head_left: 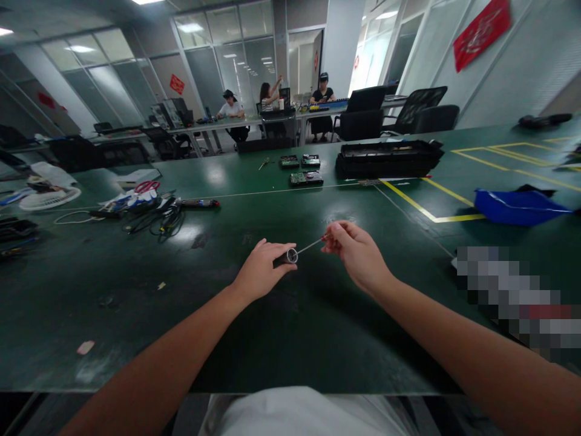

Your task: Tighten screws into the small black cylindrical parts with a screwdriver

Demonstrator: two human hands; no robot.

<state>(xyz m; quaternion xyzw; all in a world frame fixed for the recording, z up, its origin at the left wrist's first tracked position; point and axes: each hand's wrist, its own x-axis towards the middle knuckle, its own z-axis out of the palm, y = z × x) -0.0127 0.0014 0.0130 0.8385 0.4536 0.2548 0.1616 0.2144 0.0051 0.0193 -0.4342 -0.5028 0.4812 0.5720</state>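
Between the thumb and fingers of my left hand (261,269) is a small dark cylinder (292,256) with a pale ring at its end, which faces right. My right hand (354,251) pinches a thin screwdriver (309,246) by its reddish handle, most of which the fingers hide. Its metal shaft points left, and the tip meets the ringed end of the cylinder; whether it reaches inside I cannot tell. Both hands are above the green tabletop (272,345), near the middle of the view.
Several circuit-board drives (306,178) lie ahead, beside a long black tray (390,160). To the left are tangled cables (163,218) and red-handled scissors (147,186). A blue bin (521,207) and a blurred-out object (512,290) are at the right. Three people sit at far desks.
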